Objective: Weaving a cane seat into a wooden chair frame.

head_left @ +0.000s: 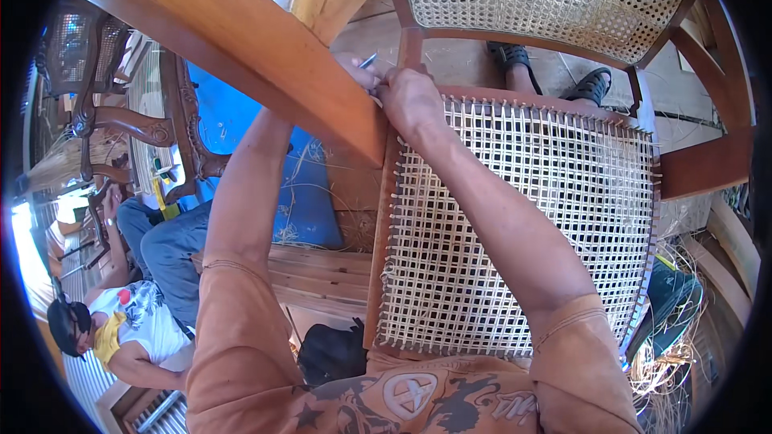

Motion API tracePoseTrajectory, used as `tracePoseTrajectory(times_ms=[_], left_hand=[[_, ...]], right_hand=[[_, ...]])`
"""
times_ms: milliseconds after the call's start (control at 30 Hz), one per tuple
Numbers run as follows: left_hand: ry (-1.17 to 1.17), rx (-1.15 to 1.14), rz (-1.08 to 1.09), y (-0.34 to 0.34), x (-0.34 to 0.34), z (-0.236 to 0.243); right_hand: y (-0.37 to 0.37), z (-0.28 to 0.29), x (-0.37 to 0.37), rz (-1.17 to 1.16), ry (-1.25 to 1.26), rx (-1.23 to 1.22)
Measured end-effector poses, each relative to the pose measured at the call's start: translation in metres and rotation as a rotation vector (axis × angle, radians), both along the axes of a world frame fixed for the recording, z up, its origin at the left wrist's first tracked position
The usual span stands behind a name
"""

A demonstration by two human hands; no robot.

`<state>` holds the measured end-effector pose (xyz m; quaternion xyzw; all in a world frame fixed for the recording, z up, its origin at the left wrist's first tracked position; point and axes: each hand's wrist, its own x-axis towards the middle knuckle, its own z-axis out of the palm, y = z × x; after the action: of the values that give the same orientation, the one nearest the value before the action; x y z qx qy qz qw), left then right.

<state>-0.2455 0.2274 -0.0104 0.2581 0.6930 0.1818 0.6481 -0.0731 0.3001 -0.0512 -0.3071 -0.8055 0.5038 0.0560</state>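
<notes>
Both my hands meet at the far left corner of a woven cane seat (pixel 523 217), beside the chair's wide wooden armrest (pixel 249 40). My left hand (pixel 359 72) is partly hidden behind the armrest, its fingers closed around a slim tool (pixel 368 61) with a metallic tip. Bent fingers of my right hand (pixel 412 103) press together at the seat frame, close to the left fingertips. What they pinch is hidden. Cane strands pass over the seat's rim in a row of short loops. Beyond it rises the cane backrest (pixel 547 0).
At the left, another person (pixel 133 321) in a white printed top sits by a carved dark chair (pixel 96 112). Blue sheeting (pixel 305 201) and wooden planks (pixel 322 273) lie below. Sandalled feet (pixel 591 87) show beneath the backrest. Loose cane strands (pixel 663 374) lie at right.
</notes>
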Motion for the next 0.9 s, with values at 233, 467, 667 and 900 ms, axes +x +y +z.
tracePoseTrajectory(times_ms=[233, 467, 667, 900], left_hand=[[0.26, 0.075, -0.126, 0.018, -0.002, 0.001], [-0.135, 0.237, -0.19, 0.01, 0.009, 0.005], [0.21, 0.332, -0.183, -0.005, 0.009, -0.028], [0.101, 0.255, 0.058, -0.041, -0.005, -0.056]], right_hand=[[0.004, 0.001, 0.005, 0.076, 0.042, -0.217], [0.024, 0.016, -0.005, -0.169, 0.116, -1.066], [0.035, -0.006, -0.001, 0.055, -0.045, -0.869], [0.017, -0.003, 0.011, -0.094, -0.132, -0.871]])
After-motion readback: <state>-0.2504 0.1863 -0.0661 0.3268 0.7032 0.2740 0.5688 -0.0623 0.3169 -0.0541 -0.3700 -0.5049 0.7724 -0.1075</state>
